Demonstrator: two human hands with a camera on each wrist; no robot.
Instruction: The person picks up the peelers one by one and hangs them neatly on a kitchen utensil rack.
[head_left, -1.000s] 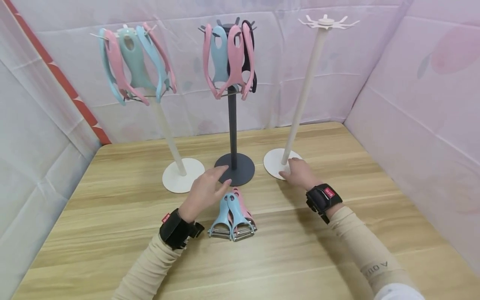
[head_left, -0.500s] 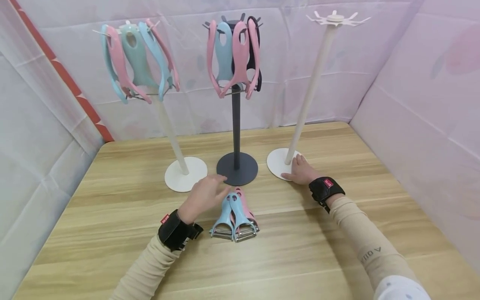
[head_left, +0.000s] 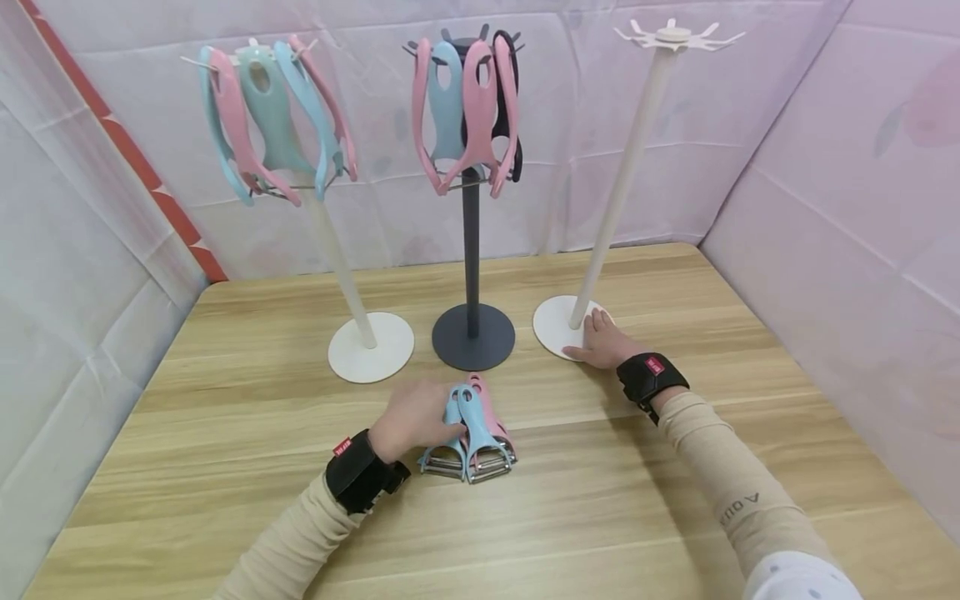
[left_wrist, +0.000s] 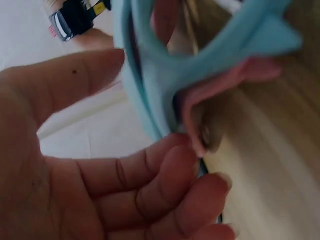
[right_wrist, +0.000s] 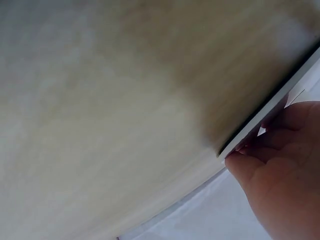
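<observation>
The left hand point(head_left: 411, 419) curls its grip round the blue peeler point(head_left: 452, 429) in the pile at six o'clock of the dark stand point(head_left: 472, 335). The right hand point(head_left: 600, 342) lies flat on the empty white stand's base point(head_left: 552, 327). Lifting the peeler to a hook looks next.

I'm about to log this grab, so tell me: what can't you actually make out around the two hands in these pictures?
- Left hand on the peelers: the head view hides its fingertips behind the hand; the blurred left wrist view doesn't show a closed grip.
- Peeler count: they overlap, so the number is unclear.
- Right hand on the white stand base: the right wrist view is blurred and cuts off most of the fingers at the edge.
</observation>
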